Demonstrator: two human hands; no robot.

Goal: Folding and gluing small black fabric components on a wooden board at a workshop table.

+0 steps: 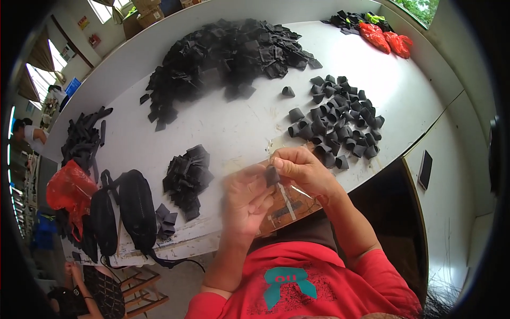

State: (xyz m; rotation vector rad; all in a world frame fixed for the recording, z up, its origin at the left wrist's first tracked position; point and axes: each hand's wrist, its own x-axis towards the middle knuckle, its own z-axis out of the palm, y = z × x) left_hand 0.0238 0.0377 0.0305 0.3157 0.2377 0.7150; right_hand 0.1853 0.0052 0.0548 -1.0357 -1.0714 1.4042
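Observation:
My right hand (304, 169) is closed in a pinch, with thumb and forefinger on a small black fabric piece (272, 176). Close against the piece's left side is my left hand (245, 198), smeared by motion; whether its fingers grip the piece I cannot tell. Both hands are over a brown wooden board (284, 210) at the table's near edge, which has a pale strip and a thin metallic tool (302, 192) by it. Beyond my right hand lie several folded black fabric loops (340, 119). Left of my left hand is a small stack of flat black pieces (188, 178).
A large heap of black fabric pieces (228, 53) covers the far side of the white table (234, 125). Black pouches (137, 210) and a red plastic bag (71, 186) are at the left. Red bundles (385, 40) sit far right; a phone (425, 169) lies on the right-hand surface.

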